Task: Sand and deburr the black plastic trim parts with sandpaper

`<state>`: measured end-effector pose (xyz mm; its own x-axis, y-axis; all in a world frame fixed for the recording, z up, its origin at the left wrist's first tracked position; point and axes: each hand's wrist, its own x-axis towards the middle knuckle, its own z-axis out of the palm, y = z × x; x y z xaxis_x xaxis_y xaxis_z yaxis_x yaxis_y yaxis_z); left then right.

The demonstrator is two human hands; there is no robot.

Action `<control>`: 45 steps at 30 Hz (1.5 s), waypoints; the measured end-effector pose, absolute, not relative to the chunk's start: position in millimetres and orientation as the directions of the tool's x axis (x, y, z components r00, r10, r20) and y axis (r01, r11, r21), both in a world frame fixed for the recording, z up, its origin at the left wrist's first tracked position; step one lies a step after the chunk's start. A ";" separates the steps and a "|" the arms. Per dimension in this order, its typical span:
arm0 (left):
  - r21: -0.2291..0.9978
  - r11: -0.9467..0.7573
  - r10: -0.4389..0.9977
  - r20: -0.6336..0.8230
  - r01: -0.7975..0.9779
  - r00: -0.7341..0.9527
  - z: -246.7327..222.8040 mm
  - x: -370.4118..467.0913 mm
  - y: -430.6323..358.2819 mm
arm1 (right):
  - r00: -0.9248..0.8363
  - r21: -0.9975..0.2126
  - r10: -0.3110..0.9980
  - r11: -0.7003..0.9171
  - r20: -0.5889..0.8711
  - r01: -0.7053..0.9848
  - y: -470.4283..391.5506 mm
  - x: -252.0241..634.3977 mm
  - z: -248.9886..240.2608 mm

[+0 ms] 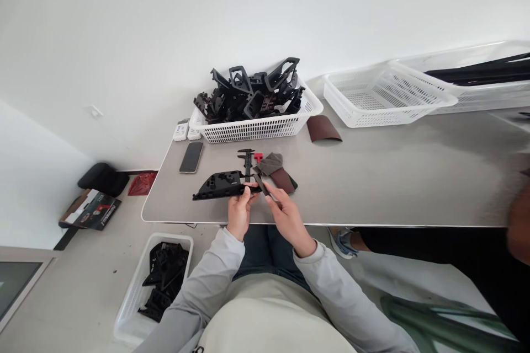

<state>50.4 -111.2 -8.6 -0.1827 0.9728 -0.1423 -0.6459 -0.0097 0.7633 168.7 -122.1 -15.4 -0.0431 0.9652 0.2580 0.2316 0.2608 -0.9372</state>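
Note:
My left hand [239, 214] grips the right end of a black plastic trim part [221, 184], held low over the table's front edge with its ribbed side showing. Between the fingers of my right hand [289, 219] is a flat dark strip [260, 183], placed against or very close to the part's right end; contact is hard to make out. Just beyond lie a black caliper [248, 163] and a small red T-shaped piece [258, 158]. A crumpled grey cloth [270, 163] and a brown sheet of sandpaper [283, 180] lie beside my right fingers.
At the back, a white basket [252, 131] holds many black parts; another white basket [356, 116] stands to its right. A brown sheet [324, 129] and a phone [191, 158] lie on the table [372, 176]. Below left is a bin [129, 300] of parts. Another person's leg [414, 245] is at right.

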 end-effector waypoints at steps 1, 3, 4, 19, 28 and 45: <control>0.768 -0.039 0.973 -0.117 -0.639 -0.200 -9.6 50.4 -110.8 | -0.052 -0.921 0.960 0.279 0.275 0.273 -124.0 169.6 -13.7; 0.771 -0.086 0.970 -0.081 -0.632 -0.231 -11.2 50.5 -110.1 | -0.099 -0.887 0.952 0.307 0.291 0.345 -129.2 170.2 -10.5; 0.772 -0.100 0.968 -0.070 -0.628 -0.240 -11.7 50.6 -110.0 | -0.127 -0.870 0.948 0.317 0.290 0.378 -131.9 169.9 -9.4; 0.800 -0.132 0.966 -0.029 -0.585 -0.256 -11.0 49.4 -111.0 | -0.207 -0.723 0.942 0.334 0.263 0.605 -138.6 168.2 -5.6; 0.779 -0.135 0.960 -0.051 -0.613 -0.276 -11.1 46.7 -108.9 | -0.182 -0.833 0.936 0.351 0.301 0.428 -131.2 174.5 -9.2; 0.809 0.194 0.979 -0.120 -0.555 0.166 -10.8 28.2 -113.9 | 0.008 -0.957 0.989 -0.141 -0.148 -0.255 -114.9 191.0 -6.0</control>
